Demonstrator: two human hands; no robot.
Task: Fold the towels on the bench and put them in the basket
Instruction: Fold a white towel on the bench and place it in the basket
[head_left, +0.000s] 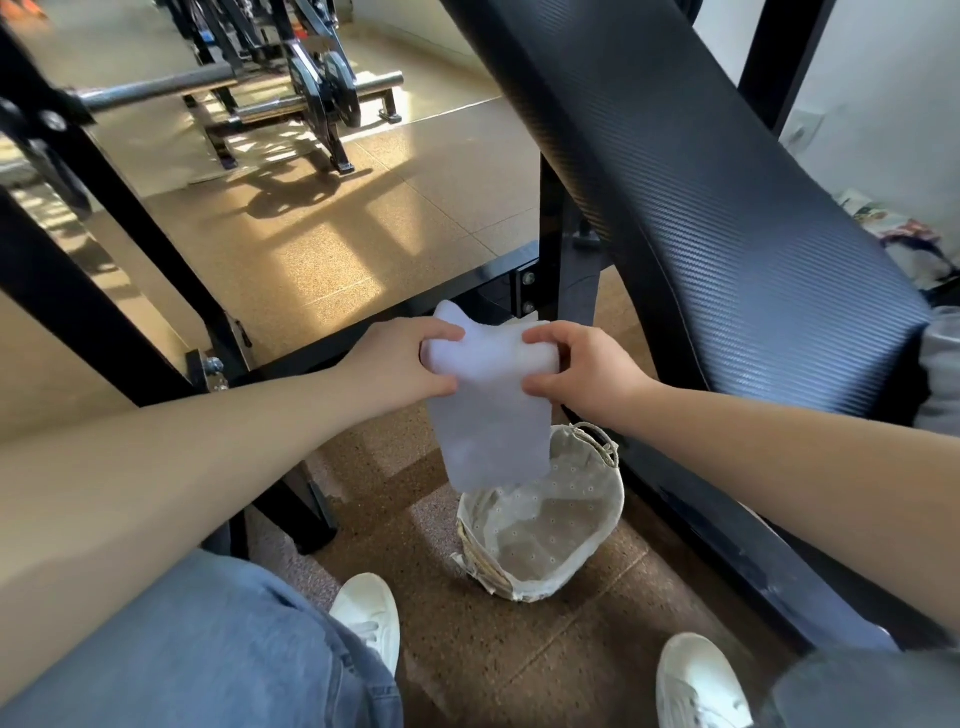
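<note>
A small white towel (488, 415) hangs in the air between my hands, folded over at the top. My left hand (402, 364) pinches its left upper edge and my right hand (582, 369) pinches its right upper edge. The towel's lower end dangles just above the rim of a round basket (613, 499) with a pale dotted fabric lining, which stands on the floor below my hands. The black padded bench (727, 197) slopes up on the right. A grey cloth (943, 364) lies at the bench's near end, at the right edge of view.
Black steel frame bars (104, 208) cross the left side, and a bench post (553, 234) stands behind the towel. A barbell rack (291, 98) stands far back on the floor. My white shoes (371, 618) flank the basket on the speckled floor.
</note>
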